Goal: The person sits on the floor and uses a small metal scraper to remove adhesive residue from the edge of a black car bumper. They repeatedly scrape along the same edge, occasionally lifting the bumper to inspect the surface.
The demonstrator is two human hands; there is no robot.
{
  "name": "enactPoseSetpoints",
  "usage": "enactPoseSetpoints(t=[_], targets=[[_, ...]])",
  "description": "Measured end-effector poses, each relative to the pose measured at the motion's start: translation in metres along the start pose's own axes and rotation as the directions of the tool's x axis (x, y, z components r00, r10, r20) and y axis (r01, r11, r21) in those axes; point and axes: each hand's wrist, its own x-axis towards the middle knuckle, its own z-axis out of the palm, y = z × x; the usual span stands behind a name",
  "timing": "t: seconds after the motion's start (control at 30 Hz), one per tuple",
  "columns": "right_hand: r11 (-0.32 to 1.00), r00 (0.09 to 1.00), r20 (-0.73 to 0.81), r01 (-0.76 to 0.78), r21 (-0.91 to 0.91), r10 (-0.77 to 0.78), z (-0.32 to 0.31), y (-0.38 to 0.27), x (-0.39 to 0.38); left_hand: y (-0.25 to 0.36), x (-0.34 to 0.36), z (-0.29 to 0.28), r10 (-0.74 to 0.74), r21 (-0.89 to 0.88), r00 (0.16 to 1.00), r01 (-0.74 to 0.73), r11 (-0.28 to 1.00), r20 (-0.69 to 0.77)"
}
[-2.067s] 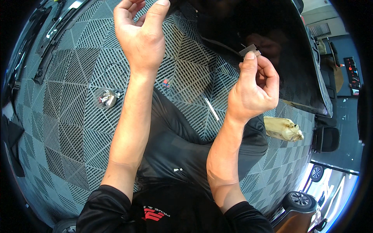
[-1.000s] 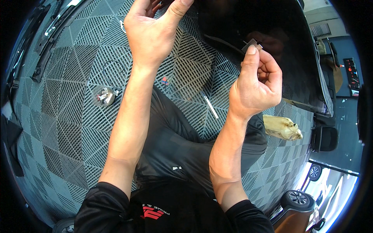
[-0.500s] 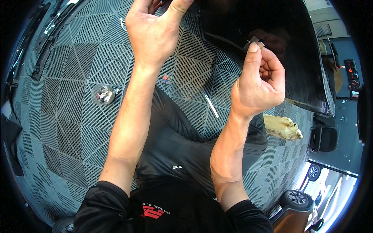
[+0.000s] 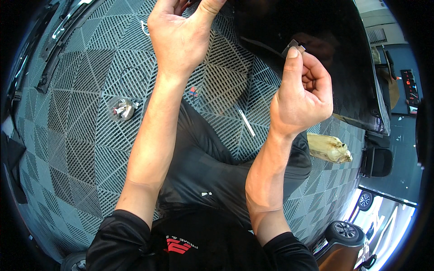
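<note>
Between thumb and bent forefinger, my right hand (image 4: 300, 95) pinches a small flat dark piece (image 4: 294, 44) with a shiny edge; it may be metal, but its kind cannot be made out. That piece is in front of a large glossy black panel (image 4: 343, 77), which mirrors the hand. At the upper edge, my left hand (image 4: 181, 43) is raised with its fingers curled and its thumb pointing up. Its fingertips are cut off by the picture's edge. Something dark with a hint of red shows between thumb and fingers, too little to name.
My crossed legs rest on a grey slatted tile floor (image 4: 81, 149). On it lie a clear bag of small parts (image 4: 123, 109), a thin white strip (image 4: 245, 121), a small coloured scrap (image 4: 194, 92) and a yellowish wrapped bundle (image 4: 329, 148). Long black trim (image 4: 56, 49) runs along the left.
My right hand has turned the small flat piece slightly, so its outline differs a little. My left hand has shifted a touch to the right.
</note>
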Motion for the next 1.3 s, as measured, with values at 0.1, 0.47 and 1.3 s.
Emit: enactPoseSetpoints(t=[0.1,0.47,1.3], targets=[[1.0,0.997,0.077,-0.015,0.012,0.014,-0.008,-0.001,0.002,0.001,-0.001,0.001,-0.024,0.005,1.0,0.024,1.0,-0.006],[0.988,0.915,0.392,0.038,0.15,-0.095,-0.04,0.002,-0.001,-0.002,-0.001,-0.004,-0.07,-0.062,0.997,0.072,0.995,0.034],[0.472,0.702,0.459,-0.708,0.525,0.544,-0.152,0.015,-0.052,0.044,-0.169,0.063,-0.279,0.028,0.774,0.321,0.947,0.569]])
